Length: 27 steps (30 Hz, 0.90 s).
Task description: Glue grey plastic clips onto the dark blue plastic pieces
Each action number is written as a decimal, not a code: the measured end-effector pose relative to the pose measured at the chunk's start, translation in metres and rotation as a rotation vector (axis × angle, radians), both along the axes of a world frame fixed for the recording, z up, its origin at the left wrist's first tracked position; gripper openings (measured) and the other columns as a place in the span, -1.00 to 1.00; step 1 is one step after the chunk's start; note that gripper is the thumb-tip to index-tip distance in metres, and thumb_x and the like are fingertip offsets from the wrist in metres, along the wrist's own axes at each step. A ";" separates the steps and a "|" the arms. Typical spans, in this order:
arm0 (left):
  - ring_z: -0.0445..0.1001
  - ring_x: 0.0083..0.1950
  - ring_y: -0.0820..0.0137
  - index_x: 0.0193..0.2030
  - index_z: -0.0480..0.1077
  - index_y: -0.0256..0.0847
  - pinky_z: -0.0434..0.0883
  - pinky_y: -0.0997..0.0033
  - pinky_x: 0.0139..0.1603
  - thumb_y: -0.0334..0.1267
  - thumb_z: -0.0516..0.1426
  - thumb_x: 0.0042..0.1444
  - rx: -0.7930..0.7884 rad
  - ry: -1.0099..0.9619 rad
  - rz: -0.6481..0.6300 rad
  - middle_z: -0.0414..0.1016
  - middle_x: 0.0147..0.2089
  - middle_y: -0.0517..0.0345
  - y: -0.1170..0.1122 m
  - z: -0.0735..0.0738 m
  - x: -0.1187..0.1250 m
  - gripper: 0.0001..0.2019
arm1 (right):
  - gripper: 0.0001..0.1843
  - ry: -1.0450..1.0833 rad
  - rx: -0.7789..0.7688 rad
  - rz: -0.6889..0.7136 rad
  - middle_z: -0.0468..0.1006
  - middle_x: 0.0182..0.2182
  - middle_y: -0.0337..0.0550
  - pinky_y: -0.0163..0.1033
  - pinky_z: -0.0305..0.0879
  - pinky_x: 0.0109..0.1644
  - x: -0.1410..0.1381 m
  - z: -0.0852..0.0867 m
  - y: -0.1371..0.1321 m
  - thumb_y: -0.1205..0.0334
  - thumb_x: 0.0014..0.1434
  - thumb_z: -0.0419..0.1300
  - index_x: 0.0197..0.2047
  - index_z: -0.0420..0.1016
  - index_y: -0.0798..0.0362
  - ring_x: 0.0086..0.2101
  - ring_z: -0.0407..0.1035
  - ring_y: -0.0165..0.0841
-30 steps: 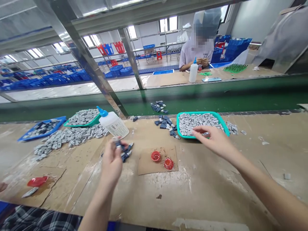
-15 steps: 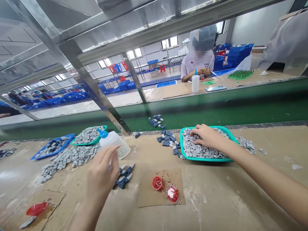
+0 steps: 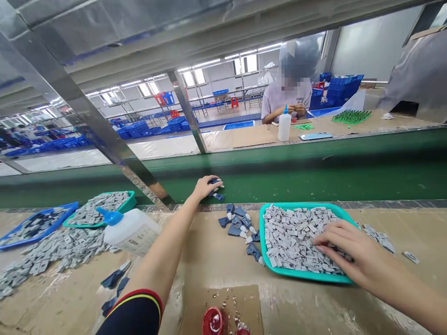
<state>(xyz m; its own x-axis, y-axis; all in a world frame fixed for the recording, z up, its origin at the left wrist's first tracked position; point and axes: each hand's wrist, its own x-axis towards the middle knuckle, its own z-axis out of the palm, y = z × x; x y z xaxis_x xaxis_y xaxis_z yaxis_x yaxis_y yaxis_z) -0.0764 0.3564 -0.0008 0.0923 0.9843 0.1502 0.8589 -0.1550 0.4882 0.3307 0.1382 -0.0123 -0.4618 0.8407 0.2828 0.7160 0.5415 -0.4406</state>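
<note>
Blue parts (image 3: pixel 214 186), a small clump at centre frame, lie on the green belt (image 3: pixel 314 172) just past the desk's (image 3: pixel 314 307) far edge; the left hand (image 3: pixel 206 187) is stretched out over them, fingers curled on the clump, though whether it has closed on any piece cannot be told. The right hand (image 3: pixel 344 249) rests flat and spread in the teal tray (image 3: pixel 303 275) at lower right, fingertips on the grey chips (image 3: pixel 293 237), nothing pinched as far as can be seen. Judged step: placing or fetching blue pieces at the belt while the other hand picks over the tray. The next move would call for a clean draw-back of the left arm over the desk edge, and a firm pinch on one chip by the right. More blue pieces (image 3: pixel 237 222) are scattered between belt edge and tray, touching the tray's left rim; a careless sweep could knock them. A glue bottle (image 3: pixel 129 229) lies tilted at left of the arm, near it, with a grey heap (image 3: pixel 52 251) and a second teal tray (image 3: pixel 101 209) behind, and a blue tray (image 3: pixel 35 225) at far left. A steel post (image 3: pixel 115 149) slants down to the belt edge just left of the reaching hand, limiting room there. Red caps (image 3: pixel 213 322) sit on cardboard at bottom centre. Open desk lies right of the tray. A person (image 3: pixel 286 95) works across the belt, upper right.
</note>
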 end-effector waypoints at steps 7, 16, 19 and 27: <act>0.53 -0.05 0.18 -0.22 0.59 -0.20 0.41 0.27 0.03 0.04 0.18 0.00 -0.157 -0.259 -0.287 0.62 -0.12 0.01 -0.029 -0.008 0.030 -0.62 | -0.76 0.040 -0.044 -0.127 0.55 -0.37 -0.09 -0.11 0.37 -0.28 -0.003 -0.005 -0.006 0.01 0.24 0.11 -0.33 0.48 -0.08 -0.21 0.41 -0.13; 0.51 0.01 0.14 -0.21 0.60 -0.19 0.38 0.18 0.11 -0.05 0.16 0.03 -0.151 -0.323 -0.407 0.60 -0.06 -0.02 -0.085 -0.002 0.067 -0.68 | -0.71 0.126 0.043 -0.299 0.55 -0.34 -0.06 -0.09 0.37 -0.25 -0.015 0.011 -0.028 0.09 0.29 0.03 -0.06 0.49 -0.02 -0.22 0.43 -0.14; 0.50 0.04 0.12 -0.16 0.59 -0.17 0.37 0.17 0.12 -0.06 0.13 0.07 -0.146 -0.304 -0.433 0.59 -0.01 -0.01 -0.109 0.003 0.067 -0.67 | -0.71 0.166 0.046 -0.307 0.58 -0.25 -0.04 -0.10 0.39 -0.26 -0.010 0.013 -0.047 0.05 0.28 0.04 -0.17 0.54 -0.04 -0.20 0.44 -0.12; 0.31 0.24 0.09 -0.02 0.47 -0.14 0.15 0.07 0.30 -0.10 0.15 0.12 0.180 -0.267 -0.257 0.48 0.10 -0.02 -0.194 0.048 0.051 -0.68 | -0.73 0.251 0.013 -0.501 0.63 -0.26 -0.06 -0.15 0.41 -0.35 0.005 -0.009 -0.061 0.01 0.14 0.17 -0.25 0.60 -0.03 -0.36 0.49 -0.19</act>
